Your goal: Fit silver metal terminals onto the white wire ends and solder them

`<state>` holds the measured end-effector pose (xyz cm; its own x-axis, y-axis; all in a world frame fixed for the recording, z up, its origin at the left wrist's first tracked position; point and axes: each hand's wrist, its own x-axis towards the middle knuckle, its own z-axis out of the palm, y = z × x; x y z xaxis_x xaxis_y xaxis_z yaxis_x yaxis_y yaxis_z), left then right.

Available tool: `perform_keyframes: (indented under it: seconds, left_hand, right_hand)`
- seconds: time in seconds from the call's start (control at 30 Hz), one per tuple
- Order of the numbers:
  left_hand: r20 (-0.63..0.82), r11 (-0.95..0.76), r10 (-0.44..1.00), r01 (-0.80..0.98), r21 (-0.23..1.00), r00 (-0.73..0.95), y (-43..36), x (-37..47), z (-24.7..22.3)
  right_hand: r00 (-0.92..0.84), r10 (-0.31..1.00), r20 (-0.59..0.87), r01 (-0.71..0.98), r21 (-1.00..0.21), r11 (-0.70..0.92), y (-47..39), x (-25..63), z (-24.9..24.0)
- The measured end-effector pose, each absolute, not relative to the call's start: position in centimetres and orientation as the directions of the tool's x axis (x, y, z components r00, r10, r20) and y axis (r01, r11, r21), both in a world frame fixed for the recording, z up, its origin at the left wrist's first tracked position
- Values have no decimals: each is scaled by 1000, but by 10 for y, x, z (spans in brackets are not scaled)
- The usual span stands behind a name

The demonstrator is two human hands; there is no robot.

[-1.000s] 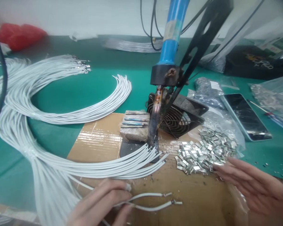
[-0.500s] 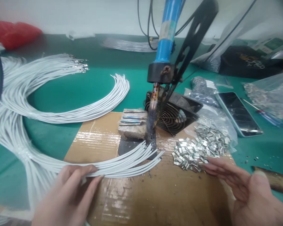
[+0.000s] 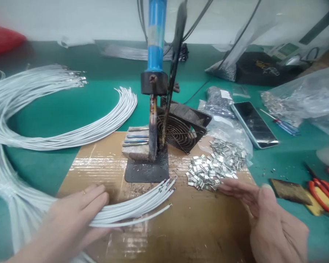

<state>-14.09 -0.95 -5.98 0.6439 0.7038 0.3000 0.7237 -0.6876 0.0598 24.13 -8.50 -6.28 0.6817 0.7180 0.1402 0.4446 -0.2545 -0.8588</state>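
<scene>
My left hand (image 3: pixel 79 208) is closed around a bundle of white wires (image 3: pixel 134 210), fingers over the top and thumb beneath. Bare ends of the wires point right, over the cardboard (image 3: pixel 181 226), with one wire lying a little apart below the others. My right hand (image 3: pixel 274 215) is open, fingers stretched out and thumb raised, its fingertips at the near edge of a pile of small silvery metal pieces (image 3: pixel 208 170). Upright behind the wires stands a blue-handled soldering iron (image 3: pixel 155 58), its dark tip above a black base plate (image 3: pixel 145 174).
A small black fan (image 3: pixel 181 131) leans behind the iron, beside a block with metal rods (image 3: pixel 137 140). More white wire bundles (image 3: pixel 71 140) curve across the left. A phone (image 3: pixel 254 124), a screwdriver (image 3: pixel 285 126), plastic bags (image 3: pixel 304 95) and red-handled pliers (image 3: pixel 322 193) lie right.
The view has swung right. My left hand has gone from fingertips on the bundle to a fuller grip, and the wire ends have come nearer me, away from the iron. My right hand stays by the pile.
</scene>
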Motion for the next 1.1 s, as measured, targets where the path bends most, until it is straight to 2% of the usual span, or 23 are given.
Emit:
perform_keyframes:
  seconds: [0.1, 0.3, 0.43, 0.53, 0.6, 0.73, 0.8, 1.0, 1.1]
  left_hand:
    - [312, -730, 655, 683, 26, 688, -1, -138, -60]
    - [257, -761, 640, 643, 82, 724, 9, -124, -52]
    - [285, -769, 632, 630, 110, 721, 11, -117, -54]
    - [259, -768, 636, 631, 112, 727, 15, -109, -59]
    - [258, -759, 646, 641, 115, 719, 16, -103, -60]
    - [266, -731, 682, 629, 263, 681, 13, -98, -53]
    - [302, -737, 676, 606, 299, 673, 10, -100, -49]
    - [450, -799, 581, 580, 158, 678, 0, -103, -35]
    - [417, -772, 624, 605, 196, 661, -2, -99, -31]
  right_hand:
    - [668, 729, 145, 466, -847, -258, -82, 237, -54]
    - [414, 882, 224, 619, -780, -93, -61, 225, -45]
    - [272, 946, 177, 666, -744, -53, -44, 222, -50]
    - [242, 959, 147, 690, -721, -64, -39, 226, -54]
    - [268, 955, 130, 684, -723, -94, -40, 229, -55]
    - [402, 908, 116, 625, -759, -179, -48, 230, -57]
    - [498, 858, 126, 567, -796, -212, -52, 229, -56]
    - [675, 730, 111, 380, -900, -215, -59, 228, -49]
    - [712, 699, 63, 323, -914, -246, -62, 229, -46]
